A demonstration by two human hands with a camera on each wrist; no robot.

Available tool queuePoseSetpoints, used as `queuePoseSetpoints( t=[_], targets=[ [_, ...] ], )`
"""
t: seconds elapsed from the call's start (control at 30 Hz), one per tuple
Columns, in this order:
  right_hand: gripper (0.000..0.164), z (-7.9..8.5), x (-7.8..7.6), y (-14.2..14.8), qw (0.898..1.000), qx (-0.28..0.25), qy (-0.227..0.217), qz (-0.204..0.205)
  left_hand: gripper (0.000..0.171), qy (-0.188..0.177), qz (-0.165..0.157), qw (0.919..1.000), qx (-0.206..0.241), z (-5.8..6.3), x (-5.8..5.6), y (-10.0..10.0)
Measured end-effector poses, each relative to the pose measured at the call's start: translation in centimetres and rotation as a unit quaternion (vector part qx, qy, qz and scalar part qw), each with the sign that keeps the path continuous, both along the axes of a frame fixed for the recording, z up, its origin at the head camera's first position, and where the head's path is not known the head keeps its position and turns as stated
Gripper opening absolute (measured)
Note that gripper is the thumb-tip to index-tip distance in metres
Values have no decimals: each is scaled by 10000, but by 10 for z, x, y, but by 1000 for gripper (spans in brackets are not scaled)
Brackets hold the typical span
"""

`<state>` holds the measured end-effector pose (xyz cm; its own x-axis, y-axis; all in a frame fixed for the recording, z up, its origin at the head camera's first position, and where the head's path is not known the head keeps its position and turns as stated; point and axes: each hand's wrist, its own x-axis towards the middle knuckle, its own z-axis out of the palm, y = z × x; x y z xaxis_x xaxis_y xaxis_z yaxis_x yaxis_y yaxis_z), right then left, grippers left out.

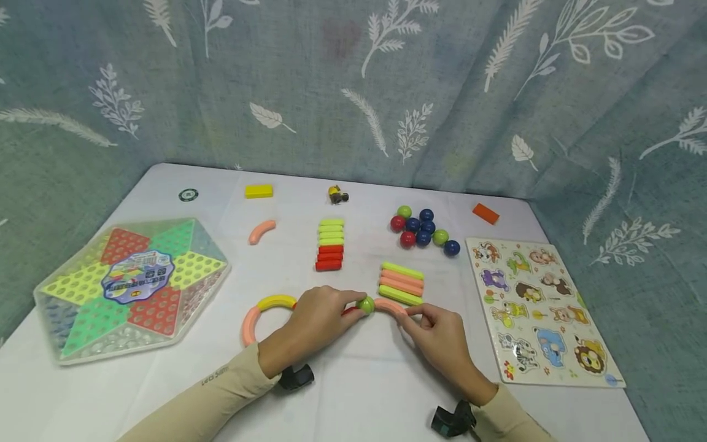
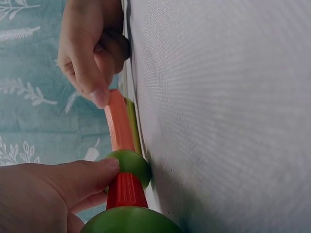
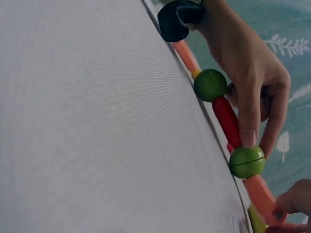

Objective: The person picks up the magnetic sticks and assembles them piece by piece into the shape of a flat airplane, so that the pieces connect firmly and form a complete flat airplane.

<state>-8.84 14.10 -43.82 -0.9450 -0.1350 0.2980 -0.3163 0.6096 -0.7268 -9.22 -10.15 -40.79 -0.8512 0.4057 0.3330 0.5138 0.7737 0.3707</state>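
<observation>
My left hand (image 1: 319, 320) pinches a green ball (image 1: 365, 304) between thumb and fingers, low over the white table. From its right side a curved salmon-pink rod (image 1: 390, 306) leads to my right hand (image 1: 443, 339), which pinches the rod's far end. In the right wrist view, a straight red rod (image 3: 226, 121) joins this ball to a second green ball (image 3: 210, 85). Beyond that ball, a yellow curved rod (image 1: 276, 301) and a pink curved rod (image 1: 250, 326) continue the chain to the left, partly hidden by my left hand in the head view.
Short lime and red rods (image 1: 330, 248) lie in a column, with longer lime and pink rods (image 1: 401, 283) nearby. Several coloured balls (image 1: 423, 224) cluster behind. A hexagonal game board (image 1: 138, 279) stands left, an animal puzzle board (image 1: 544, 310) right. A loose pink rod (image 1: 262, 231) lies back left.
</observation>
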Motion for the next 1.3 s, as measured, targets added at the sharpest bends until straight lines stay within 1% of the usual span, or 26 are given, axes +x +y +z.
queuePoseSetpoints(
  t=[0.13,0.23,0.33,0.63,0.83,1.03,1.3],
  targets=[
    [13,-2,-1,0,9994,-331,119,21,29,19,33,10000,4,0,-1,0],
    [14,-4,-1,0,9986,-527,76,3,29,-6,43,10000,2,-1,-1,0],
    [14,-6,-1,1,9983,-581,-10,9,29,-5,49,10000,-15,-1,-1,0],
    [13,-6,-1,2,9985,-491,-234,87,28,77,11,10000,3,0,-1,-1],
    [13,-7,-3,4,9988,-423,-163,175,29,24,23,10000,-17,0,-2,-1],
    [13,-6,-3,4,9990,-387,-177,147,30,-93,27,9999,-63,1,-3,0],
    [15,-2,-2,5,9995,-238,-200,77,29,-64,15,9999,-113,1,-4,0]
  ],
)
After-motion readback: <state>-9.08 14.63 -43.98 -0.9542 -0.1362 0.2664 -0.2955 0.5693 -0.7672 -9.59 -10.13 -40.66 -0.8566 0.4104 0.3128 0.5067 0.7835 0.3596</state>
